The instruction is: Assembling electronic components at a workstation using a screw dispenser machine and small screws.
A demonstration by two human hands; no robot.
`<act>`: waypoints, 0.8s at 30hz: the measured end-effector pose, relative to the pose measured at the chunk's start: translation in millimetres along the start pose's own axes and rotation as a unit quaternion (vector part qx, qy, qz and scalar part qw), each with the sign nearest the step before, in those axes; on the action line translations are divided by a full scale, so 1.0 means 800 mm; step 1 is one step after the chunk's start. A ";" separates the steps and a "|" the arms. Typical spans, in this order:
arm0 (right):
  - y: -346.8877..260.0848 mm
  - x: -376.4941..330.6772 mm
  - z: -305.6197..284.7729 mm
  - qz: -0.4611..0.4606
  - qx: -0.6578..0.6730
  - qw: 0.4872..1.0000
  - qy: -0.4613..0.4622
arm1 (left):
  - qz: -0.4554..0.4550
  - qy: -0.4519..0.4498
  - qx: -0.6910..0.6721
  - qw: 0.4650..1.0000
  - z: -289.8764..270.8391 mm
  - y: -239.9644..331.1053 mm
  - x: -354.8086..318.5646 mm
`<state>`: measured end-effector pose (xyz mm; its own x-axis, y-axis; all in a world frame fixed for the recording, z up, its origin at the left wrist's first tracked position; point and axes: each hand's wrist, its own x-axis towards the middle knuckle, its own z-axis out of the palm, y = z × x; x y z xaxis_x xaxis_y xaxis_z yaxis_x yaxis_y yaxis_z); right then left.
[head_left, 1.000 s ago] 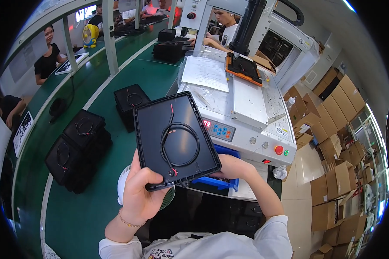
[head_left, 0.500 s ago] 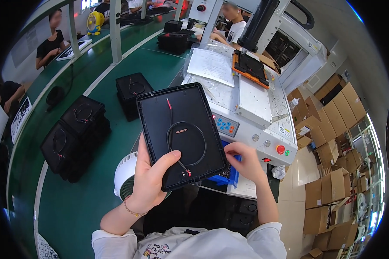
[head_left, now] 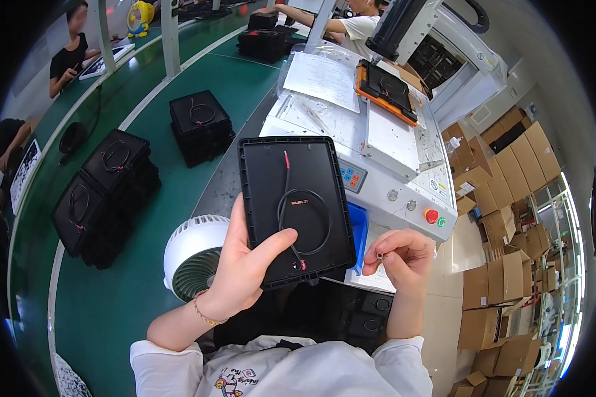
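Our right hand [head_left: 407, 261] has thumb and fingertips pinched together on a small part [head_left: 380, 256], too tiny for us to make out beyond a metallic glint. Our left hand [head_left: 242, 274] grips a black case [head_left: 311, 218] at its lower left, thumb pressed on the inner face across the cable and the other fingers behind. We have the case raised in front of us, its open side facing up toward us, and the right fingertips are just beside its lower right edge, apart from it. Inside, a black cable [head_left: 287, 177] lies in a loop, with a red end near the top and a red-tipped end by the bottom edge. Behind the case's right side we see part of a blue bin [head_left: 359, 231]; to the left of our left hand stands a white fan [head_left: 195, 228]. Beyond is a white machine [head_left: 384, 175] with a keypad [head_left: 353, 178], a red button [head_left: 431, 216], a sheet [head_left: 321, 79] and an orange fixture [head_left: 414, 118] bearing another black case. On the green table [head_left: 139, 298], stacks of similar cases [head_left: 102, 198] sit to our left. A co-worker [head_left: 364, 32] is at the machine's far side, and cartons [head_left: 480, 284] fill the right.
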<state>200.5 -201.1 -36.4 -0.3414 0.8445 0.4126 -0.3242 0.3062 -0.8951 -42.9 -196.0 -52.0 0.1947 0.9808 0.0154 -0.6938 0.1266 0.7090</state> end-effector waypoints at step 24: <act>0.014 0.011 0.055 -0.158 -0.531 0.827 -0.096 | 0.045 -0.011 0.039 0.998 -0.004 -0.017 -0.002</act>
<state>155.4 -209.8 -35.7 -0.5552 0.5941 0.5821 0.4987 0.7979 -0.3387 -35.9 -198.9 -63.5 0.1499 0.9840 0.0962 -0.6534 0.0255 0.7566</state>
